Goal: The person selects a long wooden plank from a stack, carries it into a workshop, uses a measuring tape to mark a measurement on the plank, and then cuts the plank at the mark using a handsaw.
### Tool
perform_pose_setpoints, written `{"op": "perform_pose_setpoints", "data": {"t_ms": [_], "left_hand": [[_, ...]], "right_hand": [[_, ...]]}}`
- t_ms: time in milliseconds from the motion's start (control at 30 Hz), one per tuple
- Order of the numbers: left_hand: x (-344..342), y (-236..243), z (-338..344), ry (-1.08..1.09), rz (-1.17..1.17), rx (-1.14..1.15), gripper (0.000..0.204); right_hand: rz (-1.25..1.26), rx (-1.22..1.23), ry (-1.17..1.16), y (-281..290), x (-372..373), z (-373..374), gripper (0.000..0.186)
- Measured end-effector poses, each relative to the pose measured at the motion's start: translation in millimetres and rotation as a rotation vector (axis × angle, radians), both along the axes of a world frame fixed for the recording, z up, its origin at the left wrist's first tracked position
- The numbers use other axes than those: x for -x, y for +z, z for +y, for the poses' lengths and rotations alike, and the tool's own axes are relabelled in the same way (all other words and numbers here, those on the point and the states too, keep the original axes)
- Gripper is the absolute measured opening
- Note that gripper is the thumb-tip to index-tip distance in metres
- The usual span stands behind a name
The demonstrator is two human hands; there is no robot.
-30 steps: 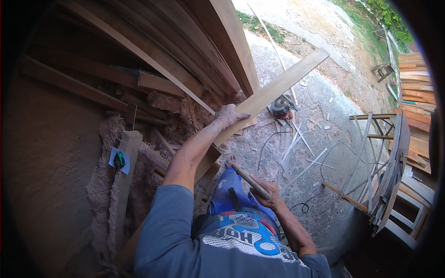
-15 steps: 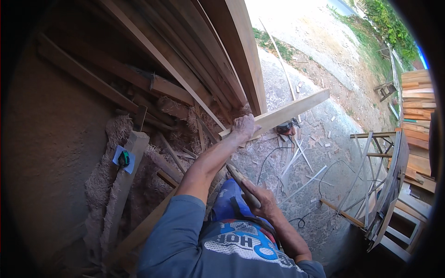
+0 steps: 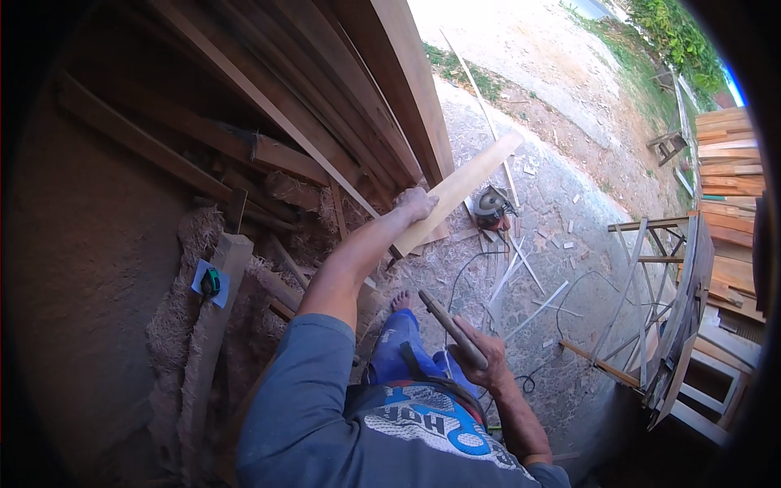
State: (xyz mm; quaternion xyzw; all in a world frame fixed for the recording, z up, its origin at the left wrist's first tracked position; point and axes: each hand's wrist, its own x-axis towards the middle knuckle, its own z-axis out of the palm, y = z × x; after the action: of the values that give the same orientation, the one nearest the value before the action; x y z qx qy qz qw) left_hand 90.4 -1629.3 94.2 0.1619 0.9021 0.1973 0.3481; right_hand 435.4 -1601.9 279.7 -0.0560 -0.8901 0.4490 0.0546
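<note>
My left hand (image 3: 416, 204) is closed on a pale board (image 3: 472, 180), which angles up and away to the right. My right hand (image 3: 486, 358) grips a long, narrow, worn tool (image 3: 449, 324), its far end pointing up-left, apart from the board; I cannot make out its exact kind. Just beyond the board, a circular saw (image 3: 493, 207) rests on the littered floor. My bare foot (image 3: 400, 301) shows below the board.
Long planks (image 3: 382, 98) lean at upper left above scrap wood and shavings. A green tape measure (image 3: 210, 282) sits on a timber post (image 3: 213, 350). Cords and thin offcuts (image 3: 537, 319) lie on the ground. A slatted frame (image 3: 683, 309) and stacked boards (image 3: 724, 171) stand right.
The board has shifted left and tilts more steeply than half a second ago. My right hand and its tool have moved right, away from my left forearm, exposing my foot.
</note>
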Motion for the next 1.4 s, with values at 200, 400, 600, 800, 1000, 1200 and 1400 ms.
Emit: {"op": "perform_pose_setpoints", "data": {"t_ms": [200, 400, 600, 800, 1000, 1200, 1400], "left_hand": [[17, 22, -12, -0.006, -0.022, -0.01, 0.066], [10, 30, -13, 0.008, -0.004, -0.053, 0.067], [-2, 44, -5, 0.023, 0.038, -0.023, 0.059], [1, 82, 5, -0.19, 0.332, 0.11, 0.046], [2, 111, 6, -0.577, 0.802, 0.392, 0.025], [19, 173, -9, -0.868, 0.757, 0.507, 0.016], [32, 251, -26, -0.884, 0.68, 0.69, 0.021]], "right_hand": [[-0.049, 0.044, 0.038, -9, 5, 3, 0.054], [0.08, 0.004, 0.156, 19, 17, 5, 0.051], [0.168, -0.026, 0.178, 13, 0, 15, 0.05], [0.349, -0.384, 0.522, 33, 43, 33, 0.056], [0.494, -0.34, 0.737, 59, 74, 46, 0.068], [0.386, -0.396, 0.87, 33, 47, 93, 0.068], [0.25, -0.159, 0.827, 37, 32, 120, 0.063]]}}
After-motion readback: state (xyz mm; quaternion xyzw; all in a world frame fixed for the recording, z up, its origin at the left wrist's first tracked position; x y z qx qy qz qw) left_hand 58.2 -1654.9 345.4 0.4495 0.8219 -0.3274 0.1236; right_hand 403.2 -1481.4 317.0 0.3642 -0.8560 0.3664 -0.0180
